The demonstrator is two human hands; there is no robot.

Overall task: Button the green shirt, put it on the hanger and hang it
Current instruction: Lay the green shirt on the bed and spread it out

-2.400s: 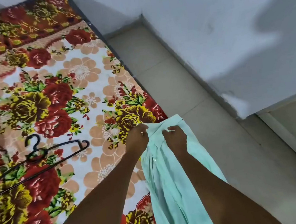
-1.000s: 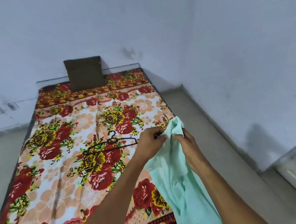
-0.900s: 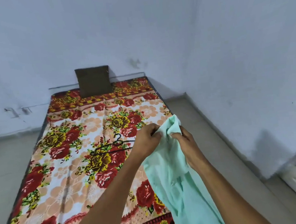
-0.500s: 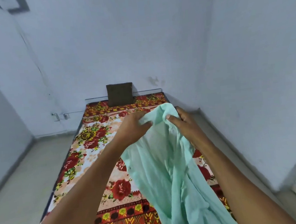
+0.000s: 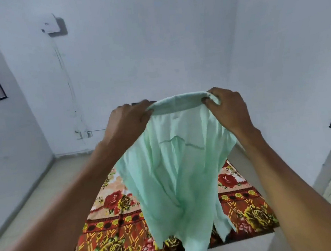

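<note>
**Operator:** Where is the garment, and how are you holding it?

**Technician:** You hold the green shirt (image 5: 175, 165) up in the air in front of you, above the near end of the floral bedsheet (image 5: 114, 229). Your left hand (image 5: 128, 122) pinches the left end of the collar (image 5: 178, 101), fingers curled over its fold. Your right hand (image 5: 227, 108) grips the right end, thumb tucked under the cloth, fingers closed over the top. The collar spans the gap between your two sets of fingertips; everything else hangs below them.

**Operator:** How will it handle?

**Technician:** Judge it light, thin and fully limp. The fabric drapes in loose folds beneath your fingers and holds no shape of its own. It is not fragile, but expect it to slide and bunch if you slacken either pinch.

**Operator:** Where do you take hold for the hanger?

**Technician:** Keep your fingers at the collar ends or the shoulder seams just outboard of them. Those are the stiffest points. The hanger is not visible in this view; whether the front is buttoned cannot be confirmed.
</note>
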